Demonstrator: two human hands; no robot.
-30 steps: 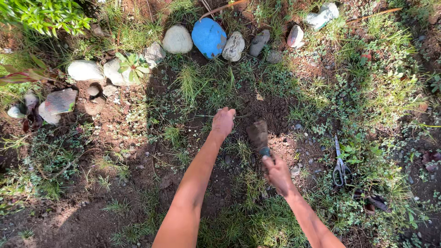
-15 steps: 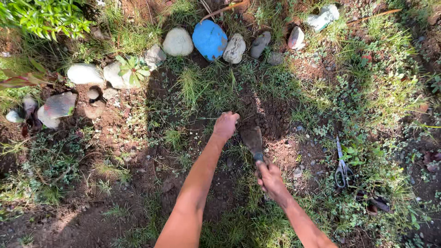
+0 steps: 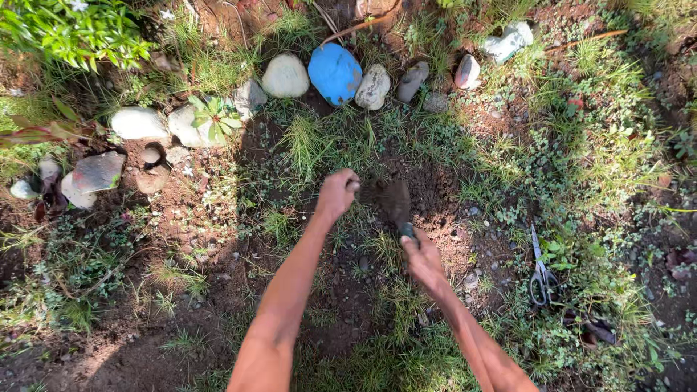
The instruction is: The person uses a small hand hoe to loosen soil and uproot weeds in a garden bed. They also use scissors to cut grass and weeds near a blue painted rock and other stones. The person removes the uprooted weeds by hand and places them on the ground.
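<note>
Trowel [image 3: 396,203] blade in loose soil below blue stone [image 3: 335,72], R hand [image 3: 423,261] fingers wrapped on handle, L hand [image 3: 337,193] fisted beside blade; digging step, next needs levering soil w/o slipping.

A blue rock [image 3: 335,73] is sitting in a row of pale rocks [image 3: 286,75] — all lying along the top of the dirt. Scissors [image 3: 541,272] are lying in the weeds on the right — well apart. A leafy green bush [image 3: 69,29] is growing in the corner.

One head-worn view looks steeply down, fairly near, probably from standing height.
</note>
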